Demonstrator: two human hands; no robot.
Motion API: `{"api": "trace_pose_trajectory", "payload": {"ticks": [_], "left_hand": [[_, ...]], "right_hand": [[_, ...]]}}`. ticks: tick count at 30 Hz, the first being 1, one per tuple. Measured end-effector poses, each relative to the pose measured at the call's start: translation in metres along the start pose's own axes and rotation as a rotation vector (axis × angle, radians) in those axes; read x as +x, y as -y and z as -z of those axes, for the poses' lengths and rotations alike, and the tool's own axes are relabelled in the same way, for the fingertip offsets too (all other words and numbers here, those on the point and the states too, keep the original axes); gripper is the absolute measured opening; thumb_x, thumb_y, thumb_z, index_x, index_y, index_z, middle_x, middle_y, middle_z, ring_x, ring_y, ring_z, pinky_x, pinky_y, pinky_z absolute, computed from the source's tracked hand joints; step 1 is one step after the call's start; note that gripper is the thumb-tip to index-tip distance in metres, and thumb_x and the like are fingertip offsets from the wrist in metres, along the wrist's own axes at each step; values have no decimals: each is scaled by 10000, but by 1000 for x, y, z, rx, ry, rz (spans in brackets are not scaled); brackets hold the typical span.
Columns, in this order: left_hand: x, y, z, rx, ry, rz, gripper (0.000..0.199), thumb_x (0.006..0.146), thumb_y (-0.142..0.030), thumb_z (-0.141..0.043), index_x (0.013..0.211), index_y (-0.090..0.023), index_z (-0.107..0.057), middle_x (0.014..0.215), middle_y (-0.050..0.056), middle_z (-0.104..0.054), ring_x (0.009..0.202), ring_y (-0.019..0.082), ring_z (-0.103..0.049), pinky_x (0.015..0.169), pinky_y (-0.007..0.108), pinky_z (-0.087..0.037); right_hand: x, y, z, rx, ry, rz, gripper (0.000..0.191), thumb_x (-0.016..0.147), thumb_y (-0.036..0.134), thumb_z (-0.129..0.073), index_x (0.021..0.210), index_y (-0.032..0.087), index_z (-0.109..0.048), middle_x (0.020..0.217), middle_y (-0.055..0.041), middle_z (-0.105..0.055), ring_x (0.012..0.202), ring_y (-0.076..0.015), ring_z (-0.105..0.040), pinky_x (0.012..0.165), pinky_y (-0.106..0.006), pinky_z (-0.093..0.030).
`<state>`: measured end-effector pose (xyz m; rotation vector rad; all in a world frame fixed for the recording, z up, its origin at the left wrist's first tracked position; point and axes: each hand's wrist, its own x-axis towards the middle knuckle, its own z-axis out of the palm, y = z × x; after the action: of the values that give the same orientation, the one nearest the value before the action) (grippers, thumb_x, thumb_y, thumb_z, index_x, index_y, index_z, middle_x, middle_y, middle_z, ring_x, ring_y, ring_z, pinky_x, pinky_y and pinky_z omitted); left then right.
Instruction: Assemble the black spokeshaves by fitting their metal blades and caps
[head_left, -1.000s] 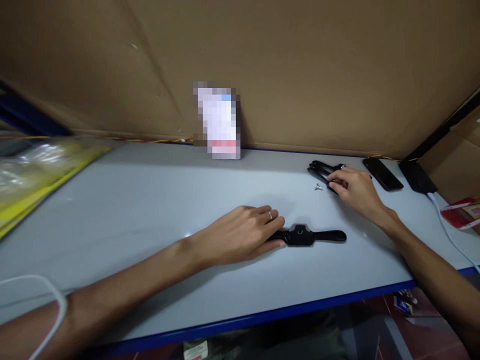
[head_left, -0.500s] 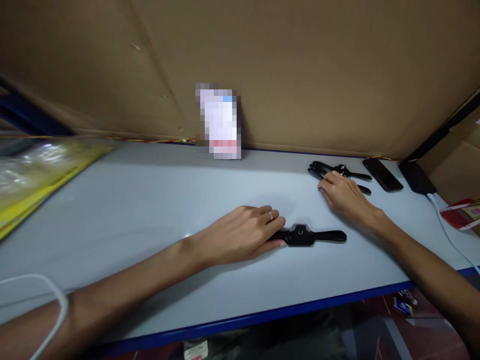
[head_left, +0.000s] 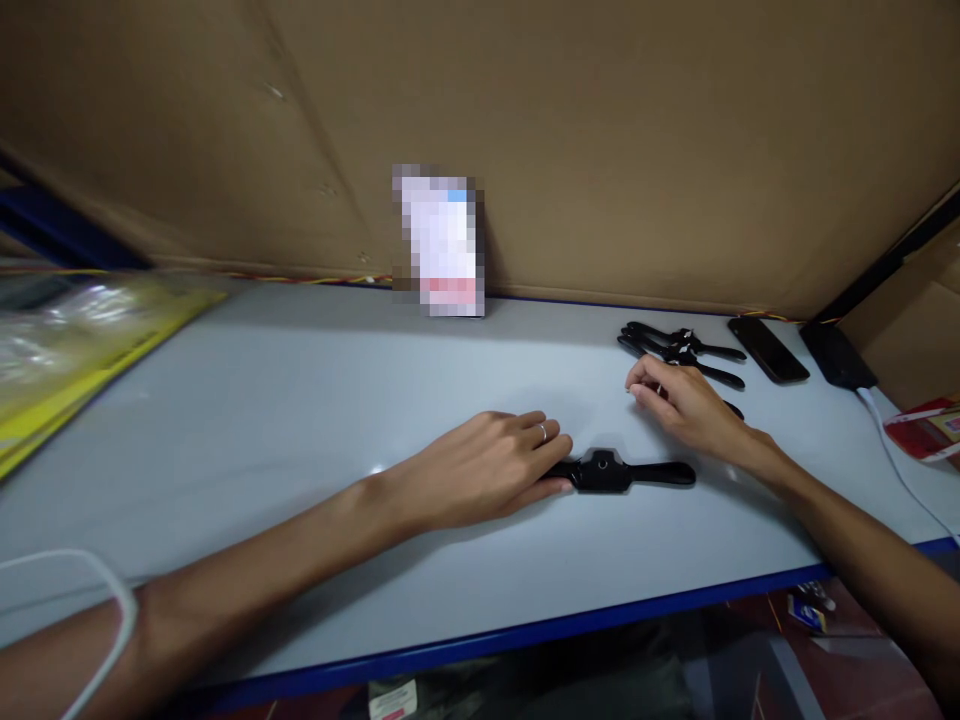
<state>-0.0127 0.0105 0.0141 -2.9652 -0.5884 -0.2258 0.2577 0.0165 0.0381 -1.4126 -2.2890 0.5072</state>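
My left hand (head_left: 514, 455) rests on the table with its fingers closed around one handle of a black spokeshave (head_left: 604, 471). That spokeshave lies flat, its body and other handle pointing right. My right hand (head_left: 686, 400) is curled over another black spokeshave, which it mostly hides; one handle end (head_left: 739, 410) shows past the hand. Just behind it, more black spokeshaves (head_left: 720, 376) lie close together on the table, their bodies side by side.
A dark phone (head_left: 769, 350) and a black device (head_left: 836, 357) with a white cable lie at the back right. A blurred-out pack (head_left: 446, 245) leans on the cardboard wall (head_left: 600, 150). Clear plastic over yellow (head_left: 97, 350) lies left. The table's blue edge (head_left: 525, 635) runs in front.
My right hand has moved back towards me from the pile, bringing a spokeshave along, so more of the pile shows. My left hand and its spokeshave have stayed put.
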Motion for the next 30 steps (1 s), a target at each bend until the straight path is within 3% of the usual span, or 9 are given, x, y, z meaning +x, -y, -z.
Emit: {"api": "trace_pose_trajectory", "payload": {"ticks": [4, 8, 14, 19, 30], "left_hand": [[0, 0, -1, 14, -40, -41, 354, 1075, -382, -332, 899, -184, -566, 797, 28, -616, 697, 165, -574, 557, 308, -374], [0, -1, 0, 58, -33, -75, 291, 1067, -330, -374, 893, -187, -558, 774, 24, -599, 671, 172, -559, 539, 319, -349], [0, 0, 1, 58, -36, -79, 284, 1068, -326, -381, 904, -188, -566, 775, 16, -597, 672, 150, -554, 547, 300, -353], [0, 0, 1, 51, -49, -85, 309, 1072, -322, -363, 893, -188, -577, 762, 18, -593, 657, 157, -547, 534, 311, -355], [0, 0, -1, 65, -35, -74, 277, 1061, -328, -390, 906, -188, -572, 779, 16, -595, 665, 162, -563, 543, 313, -369]], "right_hand": [[-3, 11, -1, 256, 7, -67, 86, 881, 277, -604, 834, 204, -604, 695, 27, -602, 644, -129, -530, 629, -284, -397], [-9, 23, -2, 383, 100, -53, 87, 861, 273, -663, 831, 195, -686, 736, 12, -656, 681, -124, -576, 643, -271, -420], [-15, 34, -7, 334, 120, 14, 106, 875, 230, -669, 840, 207, -766, 817, -16, -667, 693, -124, -579, 606, -263, -404], [-14, 38, -12, 294, 138, 54, 115, 863, 151, -674, 781, 197, -739, 766, -3, -668, 671, -117, -568, 640, -266, -415], [-14, 43, -19, 137, 88, 113, 136, 895, 150, -646, 770, 186, -687, 758, -7, -650, 720, -141, -569, 702, -296, -412]]}}
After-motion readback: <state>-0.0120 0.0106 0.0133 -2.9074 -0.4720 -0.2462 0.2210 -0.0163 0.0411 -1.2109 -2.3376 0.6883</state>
